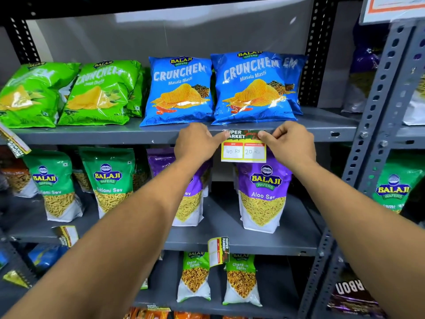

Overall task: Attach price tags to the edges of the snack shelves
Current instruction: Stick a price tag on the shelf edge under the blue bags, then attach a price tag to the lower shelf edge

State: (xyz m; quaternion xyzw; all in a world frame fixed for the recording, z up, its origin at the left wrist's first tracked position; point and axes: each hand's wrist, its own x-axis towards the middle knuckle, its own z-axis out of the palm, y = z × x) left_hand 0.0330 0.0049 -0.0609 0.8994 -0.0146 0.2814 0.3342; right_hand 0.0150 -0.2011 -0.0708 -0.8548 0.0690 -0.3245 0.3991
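Both hands raised to the front edge [142, 134] of the upper shelf. Tag [243, 147] sits flat against that edge, below the right-hand blue bag [255, 88]; its dark "SUPER MARKET" header lies on the metal, the white and yellow price part hangs below, reading "40 Rs" and "20 Rs". Left hand [197, 142]: thumb pressed on the header's left end, other fingers curled, grip narrow, holding nothing besides the tag. Right hand [288, 142]: thumb and fingers pinch the header's right end, grip narrow on the tag. Purple Aloo Sev pouch [264, 192] stands just below the tag. Two other tags [218, 250] hang tilted off the lower shelf edge. Green bags [69, 93] at upper left.
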